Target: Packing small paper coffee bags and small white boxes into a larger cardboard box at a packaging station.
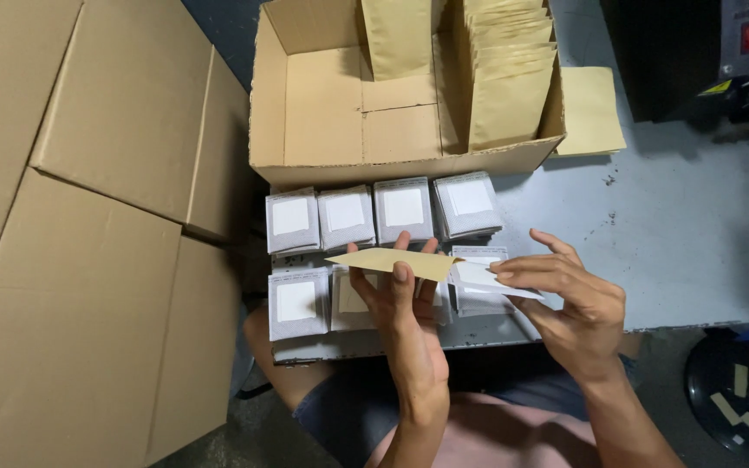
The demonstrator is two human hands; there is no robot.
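Here, a flat kraft paper envelope (392, 259) is held edge-on above the bench (669, 234), pinched between thumb and fingers of the left hand (400, 303). A thin white packet (487, 279) is gripped at its right end by the closed fingers of the right hand (565, 299), its left end meeting the envelope mouth. Both items are judged light, limp and easily creased; they are best held near the edges. Stacks of grey-white packets (374, 212) lie below, before an open cardboard box (322, 113) of envelopes.
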